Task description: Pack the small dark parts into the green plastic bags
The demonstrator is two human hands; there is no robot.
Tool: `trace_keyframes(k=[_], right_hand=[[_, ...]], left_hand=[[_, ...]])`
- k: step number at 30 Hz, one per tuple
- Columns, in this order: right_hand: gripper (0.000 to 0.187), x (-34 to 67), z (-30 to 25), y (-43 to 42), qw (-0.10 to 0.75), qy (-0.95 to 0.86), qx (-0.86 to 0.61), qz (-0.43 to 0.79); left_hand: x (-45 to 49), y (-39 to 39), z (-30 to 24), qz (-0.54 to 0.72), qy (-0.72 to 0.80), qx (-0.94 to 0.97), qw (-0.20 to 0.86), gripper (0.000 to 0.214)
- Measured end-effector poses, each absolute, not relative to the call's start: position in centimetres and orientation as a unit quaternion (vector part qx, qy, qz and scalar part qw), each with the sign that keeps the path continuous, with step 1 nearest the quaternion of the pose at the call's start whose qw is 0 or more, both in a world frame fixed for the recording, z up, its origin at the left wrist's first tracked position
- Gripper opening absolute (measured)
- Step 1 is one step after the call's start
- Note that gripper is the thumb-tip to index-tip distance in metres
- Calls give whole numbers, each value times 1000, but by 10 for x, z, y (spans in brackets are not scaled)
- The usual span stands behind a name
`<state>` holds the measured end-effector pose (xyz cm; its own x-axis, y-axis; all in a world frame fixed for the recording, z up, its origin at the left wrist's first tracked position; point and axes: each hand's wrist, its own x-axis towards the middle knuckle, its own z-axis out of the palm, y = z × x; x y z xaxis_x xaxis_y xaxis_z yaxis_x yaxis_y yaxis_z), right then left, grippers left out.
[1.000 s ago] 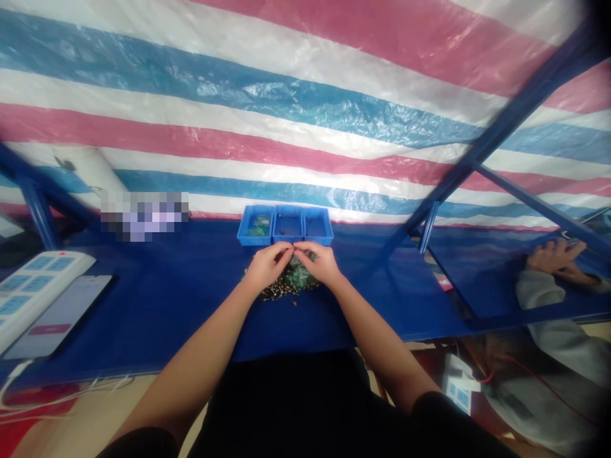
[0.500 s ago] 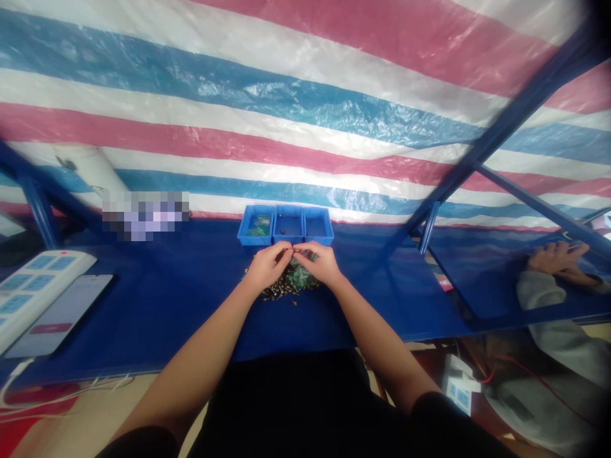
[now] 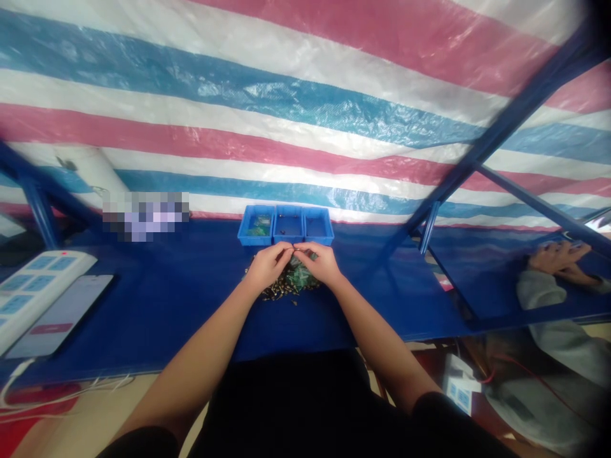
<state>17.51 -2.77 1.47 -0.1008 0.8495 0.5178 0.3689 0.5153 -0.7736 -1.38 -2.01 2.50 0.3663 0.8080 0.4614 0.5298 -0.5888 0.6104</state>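
Left hand [image 3: 268, 266] and right hand [image 3: 321, 263] sit together over heaped green circuit-board scraps [image 3: 300, 278].

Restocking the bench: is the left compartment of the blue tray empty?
Not empty: green pieces lie inside the left compartment of the blue plastic tray.

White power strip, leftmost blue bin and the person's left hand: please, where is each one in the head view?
White power strip [image 3: 57, 286]: head view, on the white casing.
Leftmost blue bin [image 3: 251, 240]: head view, on its front wall.
Left hand [image 3: 268, 266]: head view, on the back of the hand.
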Motion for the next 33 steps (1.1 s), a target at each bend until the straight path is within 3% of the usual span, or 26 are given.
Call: trace_keyframes(k=[14,33], right_hand=[[30,173,18,-30,531,-676,-430,276],[26,175,17,-28,511,-706,-428,237]], left_hand=[[-13,-20,24,393,416,801,176,27],[-13,-21,25,383,436,790,199,29]])
